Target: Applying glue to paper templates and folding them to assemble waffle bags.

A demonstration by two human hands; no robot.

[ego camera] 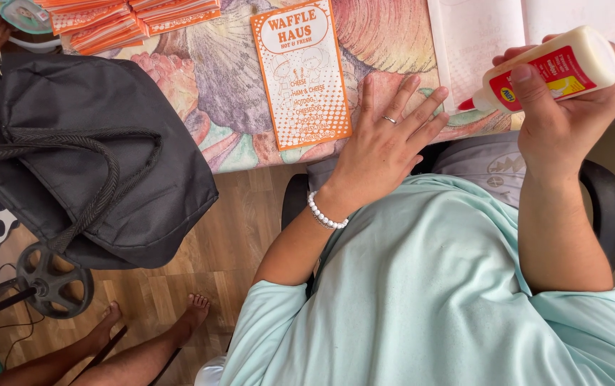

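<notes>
My right hand (561, 118) grips a white glue bottle (558, 68) with a red label and a red tip, held tilted with the tip pointing left over the table edge. My left hand (386, 139) lies flat with fingers spread on the floral tablecloth (229, 86), a ring on one finger and a white bead bracelet on the wrist. Just left of that hand lies an orange and white printed card (300, 71). An open white book or sheet (493, 36) lies beyond the bottle's tip.
A black fabric bag (86, 164) with woven handles sits at the table's left end. Stacked orange cards (125, 18) lie at the far left. Another person's bare feet (154, 325) rest on the wooden floor near a black wheel (53, 279). I sit in a black chair (608, 207).
</notes>
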